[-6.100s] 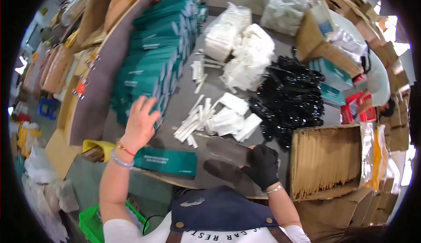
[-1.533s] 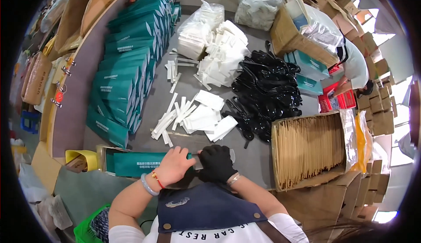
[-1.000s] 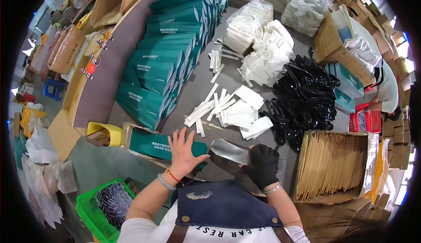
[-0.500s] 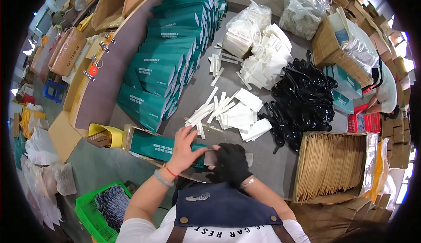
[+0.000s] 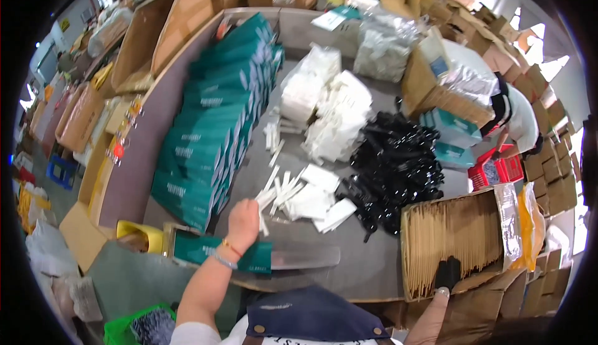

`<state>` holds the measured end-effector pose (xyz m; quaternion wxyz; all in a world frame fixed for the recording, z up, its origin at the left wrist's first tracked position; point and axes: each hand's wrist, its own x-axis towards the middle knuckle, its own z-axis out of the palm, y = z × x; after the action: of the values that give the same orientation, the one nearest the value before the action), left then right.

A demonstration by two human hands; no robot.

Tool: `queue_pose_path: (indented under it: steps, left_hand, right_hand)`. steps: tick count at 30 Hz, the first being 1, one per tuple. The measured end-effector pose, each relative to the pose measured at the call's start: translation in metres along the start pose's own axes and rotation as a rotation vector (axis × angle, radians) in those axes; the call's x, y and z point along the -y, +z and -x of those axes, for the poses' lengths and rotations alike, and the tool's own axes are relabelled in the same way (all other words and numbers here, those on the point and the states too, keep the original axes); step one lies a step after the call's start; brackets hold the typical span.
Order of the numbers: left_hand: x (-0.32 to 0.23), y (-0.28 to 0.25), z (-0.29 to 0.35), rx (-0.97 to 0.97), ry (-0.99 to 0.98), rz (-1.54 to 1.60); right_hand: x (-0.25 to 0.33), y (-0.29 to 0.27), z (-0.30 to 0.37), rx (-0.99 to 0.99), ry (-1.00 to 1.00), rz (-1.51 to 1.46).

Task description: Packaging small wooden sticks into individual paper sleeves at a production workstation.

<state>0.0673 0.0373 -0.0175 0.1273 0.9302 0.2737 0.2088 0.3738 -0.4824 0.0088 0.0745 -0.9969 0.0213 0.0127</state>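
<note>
My left hand [image 5: 243, 220], bare, with a red cord and a pale bangle at the wrist, reaches over the teal bag to the near edge of the loose white strips [image 5: 274, 192]. Its fingers are pinched at the end of a strip. Beneath that forearm lies the long teal bag [image 5: 199, 249], a clear plastic sleeve [image 5: 305, 257] sticking out at its right. My right hand [image 5: 446, 274], in a black glove, rests at the near side of the box of thin wooden sticks [image 5: 461, 236]. Its fingers stretch out over the sticks; their tips are dark and hard to read.
Stacked teal bags [image 5: 199, 133] line the table's left wall. White flat packets [image 5: 339, 121] and black plastic spoons [image 5: 398, 164] are heaped mid-table. A yellow holder [image 5: 144, 236] stands at the near left. Another person [image 5: 520, 121] works beyond a red basket [image 5: 498, 167].
Both hands have parted from over the teal bag. My left hand has gone to the white strips, my right hand across to the wooden sticks. The view has shifted.
</note>
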Motion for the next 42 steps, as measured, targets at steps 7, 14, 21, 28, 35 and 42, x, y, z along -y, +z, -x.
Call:
queue_pose_path:
  steps: [7, 14, 21, 28, 35, 42]
  left_hand:
    - [-0.067, 0.035, -0.034, 0.012, 0.230, 0.110]
    - [-0.065, 0.034, -0.028, 0.052, 0.224, 0.142]
    - [-0.066, 0.028, -0.029, 0.064, 0.211, 0.106]
    - [-0.059, 0.037, -0.026, 0.034, 0.201, 0.176]
    - [-0.057, 0.035, -0.023, 0.054, 0.186, 0.198]
    - [-0.061, 0.037, -0.021, 0.039, 0.140, 0.292]
  right_hand:
    - [0.009, 0.016, 0.006, -0.132, 0.033, -0.162]
    - [0.023, 0.010, 0.025, -0.456, 0.016, -0.412]
    - [0.155, 0.026, 0.123, -0.185, -0.248, -0.891]
    - [0.191, 0.058, 0.116, 0.028, -0.337, -0.995]
    - [0.254, 0.025, 0.067, 0.015, -0.592, -0.487]
    - [0.261, 0.036, 0.055, 0.066, -0.584, -0.341]
